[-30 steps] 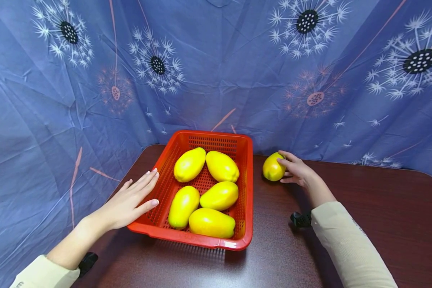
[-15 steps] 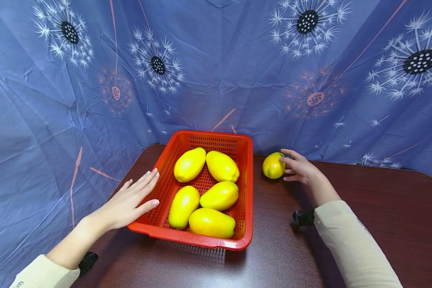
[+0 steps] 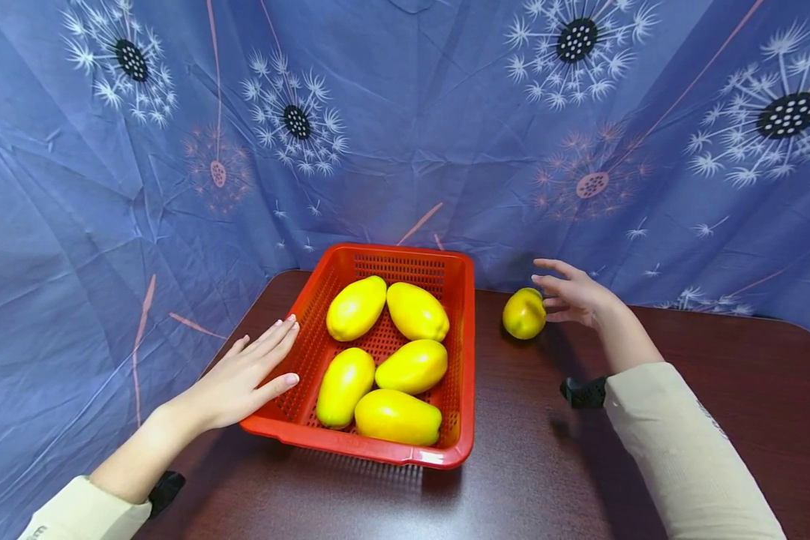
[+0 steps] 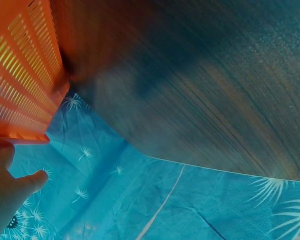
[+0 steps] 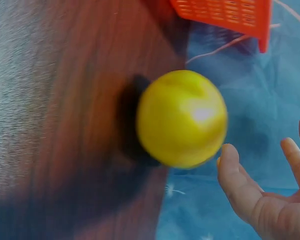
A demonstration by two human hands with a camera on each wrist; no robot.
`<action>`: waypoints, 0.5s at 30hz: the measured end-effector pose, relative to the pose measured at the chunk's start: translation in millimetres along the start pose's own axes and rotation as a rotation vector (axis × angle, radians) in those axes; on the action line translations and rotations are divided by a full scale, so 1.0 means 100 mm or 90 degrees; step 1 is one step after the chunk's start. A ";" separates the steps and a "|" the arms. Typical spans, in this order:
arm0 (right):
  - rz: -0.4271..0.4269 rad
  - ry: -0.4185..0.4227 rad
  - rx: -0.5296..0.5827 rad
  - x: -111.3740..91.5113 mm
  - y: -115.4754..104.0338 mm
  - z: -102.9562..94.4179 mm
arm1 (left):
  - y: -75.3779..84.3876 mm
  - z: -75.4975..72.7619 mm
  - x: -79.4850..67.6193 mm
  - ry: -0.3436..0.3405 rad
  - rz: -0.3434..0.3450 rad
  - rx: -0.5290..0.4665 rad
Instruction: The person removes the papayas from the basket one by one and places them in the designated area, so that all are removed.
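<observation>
A red perforated plastic basket (image 3: 466, 360) stands on the table with several smooth yellow papaya-like fruits (image 3: 397, 417) lying inside. My left hand (image 3: 243, 382) rests on the basket's left rim with its fingers straight. One more papaya-like fruit (image 3: 523, 313) is on the tabletop, right of the basket; the right wrist view shows this fruit (image 5: 182, 119) end-on. Just right of it is my right hand (image 3: 574, 294), fingers loosely bent and spread, gripping nothing. One of its fingertips (image 5: 230, 150) is very near the fruit's side; whether they touch I cannot tell.
The dark brown wooden table (image 3: 709, 375) extends to the right and in front of the basket. A blue curtain (image 3: 418, 127) with dandelion prints hangs behind and along the left side, close to the table edge.
My right hand has let go of the fruit and drawn back to the right and slightly up. The fruit has rolled a little rightward. The left hand and basket have stayed put.
</observation>
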State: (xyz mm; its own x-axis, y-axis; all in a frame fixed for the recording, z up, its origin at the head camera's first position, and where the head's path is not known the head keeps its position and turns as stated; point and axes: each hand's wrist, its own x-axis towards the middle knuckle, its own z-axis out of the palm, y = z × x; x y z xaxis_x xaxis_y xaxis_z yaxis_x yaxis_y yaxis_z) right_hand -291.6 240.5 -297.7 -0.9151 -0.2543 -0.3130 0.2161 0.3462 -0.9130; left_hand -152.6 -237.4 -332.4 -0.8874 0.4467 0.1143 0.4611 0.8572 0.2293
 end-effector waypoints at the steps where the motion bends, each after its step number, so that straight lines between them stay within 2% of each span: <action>1: -0.002 -0.001 -0.003 -0.01 -0.03 0.00 | 0.00 0.00 0.00 0.000 0.000 0.000; 8: -0.023 -0.013 -0.005 -0.05 -0.22 0.02 | 0.00 0.00 -0.01 0.006 0.005 -0.004; 15: -0.053 -0.035 0.006 -0.03 -0.37 0.13 | 0.00 0.01 -0.01 0.009 0.005 -0.004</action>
State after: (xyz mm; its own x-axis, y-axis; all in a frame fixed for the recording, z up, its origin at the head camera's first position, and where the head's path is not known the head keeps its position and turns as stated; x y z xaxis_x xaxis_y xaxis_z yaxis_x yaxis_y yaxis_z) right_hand -292.3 217.3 -266.5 -0.9100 -0.3308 -0.2498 0.1435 0.3140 -0.9385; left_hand -151.7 -237.3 -333.1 -0.8833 0.4503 0.1300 0.4687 0.8517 0.2345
